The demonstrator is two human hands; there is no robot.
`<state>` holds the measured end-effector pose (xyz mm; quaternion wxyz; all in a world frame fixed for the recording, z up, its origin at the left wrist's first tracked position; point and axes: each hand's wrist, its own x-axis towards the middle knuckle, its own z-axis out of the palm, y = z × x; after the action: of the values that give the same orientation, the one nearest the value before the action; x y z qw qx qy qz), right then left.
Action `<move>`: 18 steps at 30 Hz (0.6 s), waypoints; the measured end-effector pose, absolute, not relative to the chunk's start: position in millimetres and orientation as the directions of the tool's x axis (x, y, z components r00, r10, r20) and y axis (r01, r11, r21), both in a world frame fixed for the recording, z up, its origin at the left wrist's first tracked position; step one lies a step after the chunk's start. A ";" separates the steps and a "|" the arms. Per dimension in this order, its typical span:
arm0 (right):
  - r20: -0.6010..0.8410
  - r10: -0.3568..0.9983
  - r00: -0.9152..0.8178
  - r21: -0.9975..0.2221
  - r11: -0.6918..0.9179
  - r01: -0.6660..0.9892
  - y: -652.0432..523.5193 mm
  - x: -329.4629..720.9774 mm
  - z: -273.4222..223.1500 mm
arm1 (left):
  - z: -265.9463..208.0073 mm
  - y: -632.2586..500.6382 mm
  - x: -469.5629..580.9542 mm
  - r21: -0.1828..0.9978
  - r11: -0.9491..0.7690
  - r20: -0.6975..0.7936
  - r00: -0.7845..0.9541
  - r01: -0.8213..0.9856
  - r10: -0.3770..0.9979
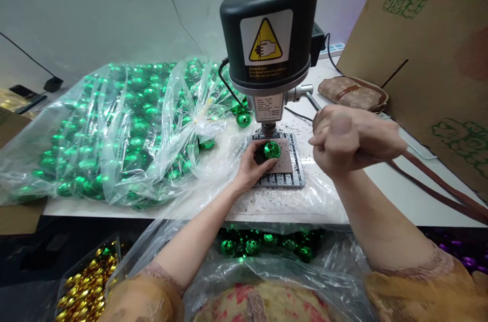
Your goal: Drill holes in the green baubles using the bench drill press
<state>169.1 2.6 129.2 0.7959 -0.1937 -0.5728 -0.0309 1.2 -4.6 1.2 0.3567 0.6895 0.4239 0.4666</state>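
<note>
A shiny green faceted ball (272, 150) rests on a flat brown board (284, 162) on the slotted metal base (296, 180) of a small drill press (269, 32). My left hand (254, 164) grips the ball from its left side, thumb in front and fingers behind. A dark mark shows on top of the ball, under the chuck (269, 130). My right hand (346, 141) is closed round the press's metal feed lever (313, 99), right of the machine. Most of the lever is hidden by the fist.
A clear plastic bag (114, 134) of green balls fills the table's left. More green balls (251, 246) lie in plastic below the front edge. Gold pieces (89, 281) sit lower left. A brown purse (353, 92) and large cardboard box (430, 58) stand right. Dark shavings surround the base.
</note>
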 end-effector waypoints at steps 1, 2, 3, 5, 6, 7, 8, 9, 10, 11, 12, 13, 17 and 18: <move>0.916 0.108 0.387 -0.224 0.937 0.268 -0.3 167.0 137.6 | 1.1 -4.6 1.3 0.893 -0.379 0.335 0.202 0.243 0.920; 0.910 0.090 0.405 -0.212 0.941 0.265 -3.4 164.4 147.9 | 1.0 -4.5 1.6 0.900 -0.368 0.327 0.198 0.234 0.924; 0.894 0.142 0.425 -0.265 0.933 0.245 -6.1 161.8 159.1 | 1.0 -4.1 2.1 0.908 -0.356 0.317 0.192 0.223 0.929; 0.860 0.226 0.458 -0.336 0.925 0.174 -9.5 157.6 180.5 | 1.6 -3.5 3.8 0.919 -0.335 0.303 0.173 0.209 0.937; 0.851 0.253 0.459 -0.355 0.923 0.149 -10.0 156.5 189.0 | 2.6 -3.9 4.4 0.919 -0.331 0.302 0.159 0.213 0.940; 0.846 0.277 0.455 -0.374 0.917 0.136 -9.9 156.1 195.4 | 4.3 -5.3 4.6 0.915 -0.334 0.308 0.140 0.228 0.941; 0.845 0.294 0.446 -0.389 0.911 0.136 -9.4 156.3 199.7 | 6.8 -8.2 3.9 0.904 -0.342 0.324 0.113 0.257 0.939; 0.847 0.309 0.433 -0.403 0.904 0.144 -8.8 157.0 202.1 | 10.1 -13.2 1.9 0.885 -0.355 0.346 0.087 0.301 0.934; 0.848 0.320 0.423 -0.415 0.897 0.154 -8.1 157.9 203.1 | 14.4 -20.5 -1.8 0.858 -0.375 0.373 0.076 0.352 0.925; 0.849 0.323 0.418 -0.420 0.892 0.165 -7.6 158.8 203.0 | 19.5 -30.4 -7.4 0.823 -0.405 0.400 0.099 0.399 0.911; 0.851 0.319 0.417 -0.418 0.892 0.172 -7.3 159.5 202.3 | 25.5 -42.6 -14.8 0.784 -0.441 0.413 0.164 0.436 0.896; 0.854 0.312 0.416 -0.411 0.895 0.173 -7.2 159.9 201.6 | 32.0 -56.9 -24.0 0.742 -0.484 0.400 0.273 0.464 0.875; 0.845 0.333 0.418 -0.414 0.902 0.119 -5.6 158.2 200.7 | 59.1 -116.9 -67.7 0.558 -0.651 -0.011 0.789 0.514 0.614; 0.845 0.313 0.433 -0.383 0.920 0.083 -4.6 157.4 200.8 | 64.6 -127.0 -77.1 0.513 -0.677 -0.109 0.822 0.528 0.559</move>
<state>157.4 -4.6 200.8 0.8255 -0.1877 -0.5277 0.0697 -77.1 -127.0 64.6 0.2710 0.9152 0.2969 0.0281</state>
